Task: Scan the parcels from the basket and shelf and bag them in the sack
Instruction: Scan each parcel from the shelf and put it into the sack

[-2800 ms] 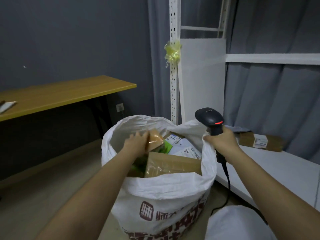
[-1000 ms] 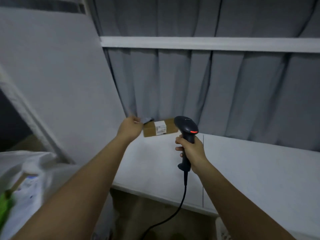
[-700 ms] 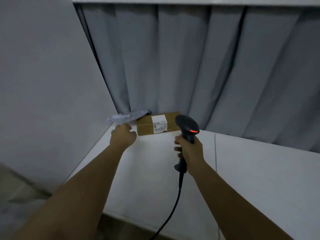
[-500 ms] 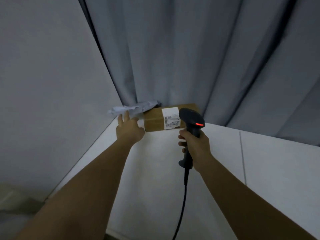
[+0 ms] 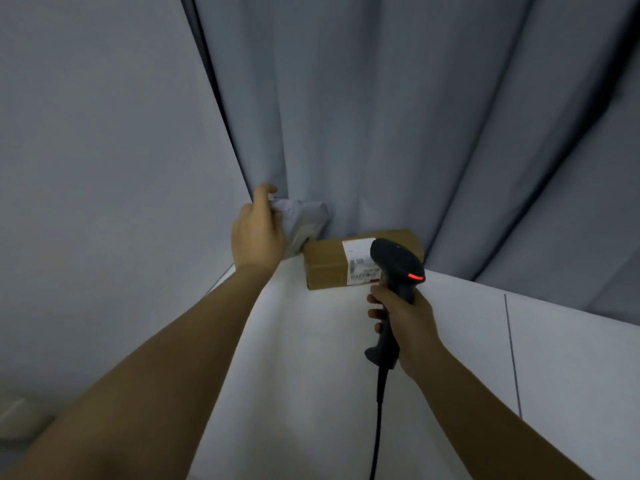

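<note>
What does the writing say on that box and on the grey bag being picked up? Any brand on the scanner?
Cardboard box: white label with a barcode and print, too small and blurred to read.
Grey bag gripped by the left hand: no writing visible.
Scanner in the right hand: only a red light, no brand visible.
No text here can be read.

Parcel sorting room: labelled carton (image 5: 346, 261) on white shelf (image 5: 311, 358); handheld scanner (image 5: 398, 271); grey curtain (image 5: 381, 116)
</note>
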